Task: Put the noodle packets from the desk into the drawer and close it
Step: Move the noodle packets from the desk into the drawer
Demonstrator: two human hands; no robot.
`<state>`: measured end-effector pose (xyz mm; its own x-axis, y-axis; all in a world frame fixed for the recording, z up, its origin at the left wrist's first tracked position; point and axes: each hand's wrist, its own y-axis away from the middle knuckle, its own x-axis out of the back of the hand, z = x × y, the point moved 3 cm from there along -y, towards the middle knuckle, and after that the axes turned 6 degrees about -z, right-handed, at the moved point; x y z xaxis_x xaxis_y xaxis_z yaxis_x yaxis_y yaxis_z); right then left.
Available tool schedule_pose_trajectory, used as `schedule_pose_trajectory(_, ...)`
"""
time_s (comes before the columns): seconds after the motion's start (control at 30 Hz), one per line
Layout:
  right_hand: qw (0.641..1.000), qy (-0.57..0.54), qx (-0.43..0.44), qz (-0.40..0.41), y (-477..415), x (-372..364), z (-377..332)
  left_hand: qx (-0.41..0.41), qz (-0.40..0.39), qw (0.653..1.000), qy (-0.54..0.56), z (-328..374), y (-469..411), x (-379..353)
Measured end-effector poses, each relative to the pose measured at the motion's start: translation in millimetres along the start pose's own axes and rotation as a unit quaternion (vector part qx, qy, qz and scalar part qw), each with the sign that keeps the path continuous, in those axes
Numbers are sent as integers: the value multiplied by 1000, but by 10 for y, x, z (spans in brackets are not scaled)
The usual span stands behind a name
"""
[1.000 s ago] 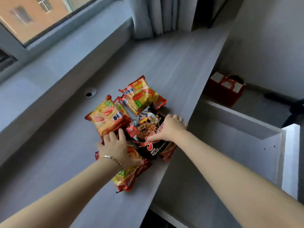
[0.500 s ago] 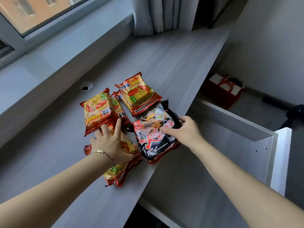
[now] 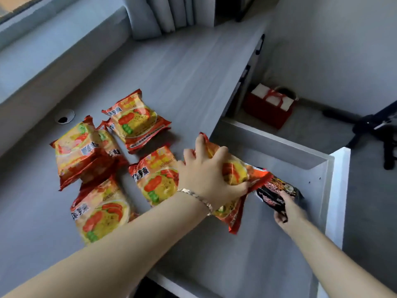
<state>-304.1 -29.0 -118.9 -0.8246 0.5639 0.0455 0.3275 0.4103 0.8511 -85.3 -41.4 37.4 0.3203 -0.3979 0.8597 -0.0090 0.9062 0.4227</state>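
Note:
Several red-and-yellow noodle packets (image 3: 135, 121) lie in a loose cluster on the grey desk (image 3: 182, 67). My left hand (image 3: 206, 177) grips one red-and-yellow packet (image 3: 236, 175), held over the desk's right edge above the open drawer (image 3: 335, 190). My right hand (image 3: 287, 211) is down inside the drawer, holding a black noodle packet (image 3: 277, 190) near the drawer's front wall. A bracelet is on my left wrist.
A round cable hole (image 3: 64, 117) sits in the desk by the window ledge. Curtains (image 3: 163, 14) hang at the desk's far end. A red bag (image 3: 268, 108) stands on the floor beyond the drawer, and a dark stand (image 3: 378, 130) is at the far right.
My right hand carried the black packet off the desk down into the drawer. My left hand picked up a red-and-yellow packet and moved it right, over the drawer.

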Motion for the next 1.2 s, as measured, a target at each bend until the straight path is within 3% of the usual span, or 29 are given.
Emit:
schedule_pose_trajectory(0.13, 998, 59, 0, 35, -287, 142, 23, -26, -72, 996, -45, 317, -349, -679)
schedule_pose_trajectory(0.3, 967, 252, -20, 13, -459, 260, 186, 9, -145, 979, -143, 334, -752, -1337)
schedule_pose_trajectory(0.47, 922, 380, 56, -38, -268, 221, 121, 76, -188, 968, -146, 119, -917, -1610)
schedule_pose_trajectory(0.57, 900, 417, 110, -54, -128, 102, 44, 69, -206, 967, -132, 88, -862, -1561)
schedule_pose_trajectory(0.67, 887, 424, 165, -82, 71, -140, -65, -34, -160, 981, -104, 154, -684, -1182)
schedule_pose_trajectory(0.77, 860, 423, 259, -120, 400, -540, -141, -148, -17, 985, -85, 48, -340, -613)
schedule_pose_trajectory(0.83, 832, 432, 312, -151, 643, -844, -109, -152, 64, 983, -77, -212, -142, -307)
schedule_pose_trajectory(0.93, 775, 484, 349, -207, 992, -1351, 38, -15, 87, 992, -95, -820, 44, 1)
schedule_pose_trajectory(1.07, 686, 628, 295, -220, 1238, -1866, 349, 220, -24, 971, -86, -1639, 176, 58)
schedule_pose_trajectory(1.13, 672, 661, 268, -199, 1190, -1939, 449, 274, -39, 960, -44, -1931, 191, -45)
schedule_pose_trajectory(1.2, 696, 651, 219, -210, 1173, -1971, 564, 300, -62, 952, 12, -2171, 278, -143)
